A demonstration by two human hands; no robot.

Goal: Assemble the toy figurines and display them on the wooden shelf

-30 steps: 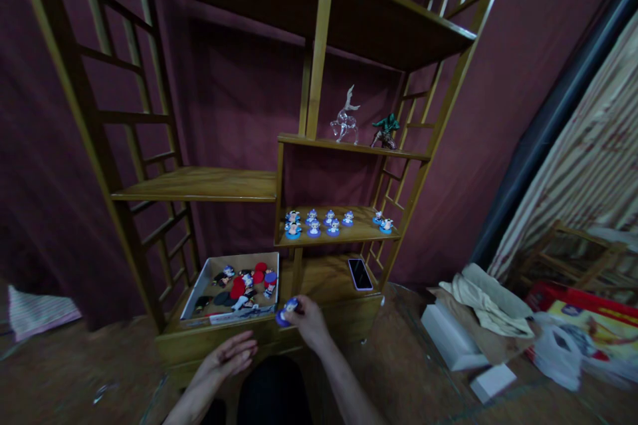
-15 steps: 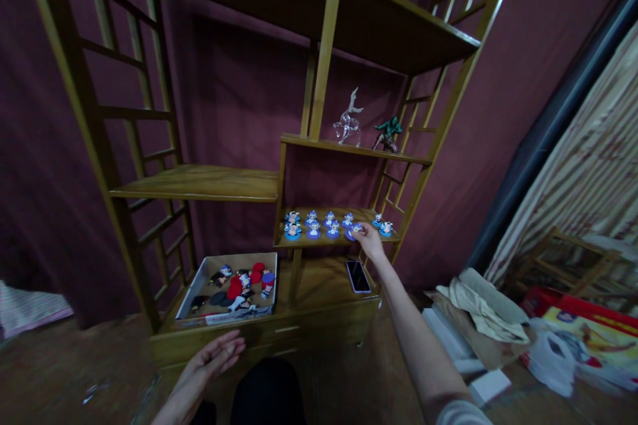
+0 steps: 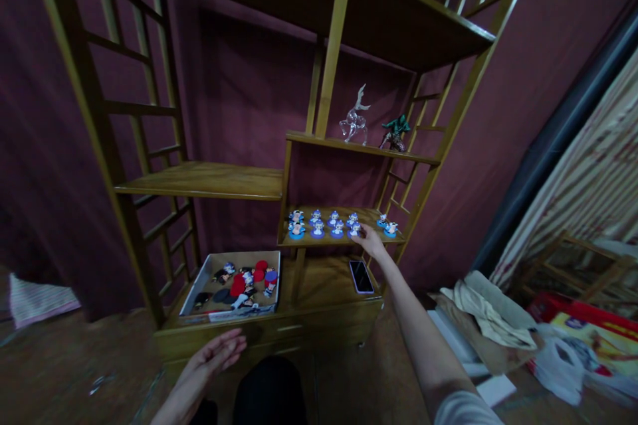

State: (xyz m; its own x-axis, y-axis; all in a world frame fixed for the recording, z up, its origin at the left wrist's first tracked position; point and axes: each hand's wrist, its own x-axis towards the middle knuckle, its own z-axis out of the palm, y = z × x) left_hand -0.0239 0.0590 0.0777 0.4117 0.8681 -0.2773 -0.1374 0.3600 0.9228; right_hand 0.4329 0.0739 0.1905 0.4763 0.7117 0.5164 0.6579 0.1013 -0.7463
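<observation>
My right hand (image 3: 369,241) reaches to the low right shelf (image 3: 326,242), its fingertips closed on the side of a small purple-and-white figurine (image 3: 354,230) on a purple base. That figurine stands at the right end of the front row, beside another purple figurine (image 3: 337,229) and in front of a similar one (image 3: 353,219). Blue-based figurines (image 3: 296,231) stand at the shelf's left end, and more blue-based ones (image 3: 391,230) to the right of my hand. My left hand (image 3: 214,358) hovers below the cardboard box (image 3: 187,305), fingers stretched out, holding nothing.
Several loose figurines and red discs (image 3: 238,284) lie in the box. A phone (image 3: 361,277) rests under the figurine shelf. Above stand a clear deer figure (image 3: 355,125) and a green figure (image 3: 396,133). Bags and cartons (image 3: 558,365) lie on the floor at right.
My right hand has shifted the purple figurine slightly left, bringing it nearly in line with the one behind it. My left hand keeps almost the same place. The view has shifted slightly.
</observation>
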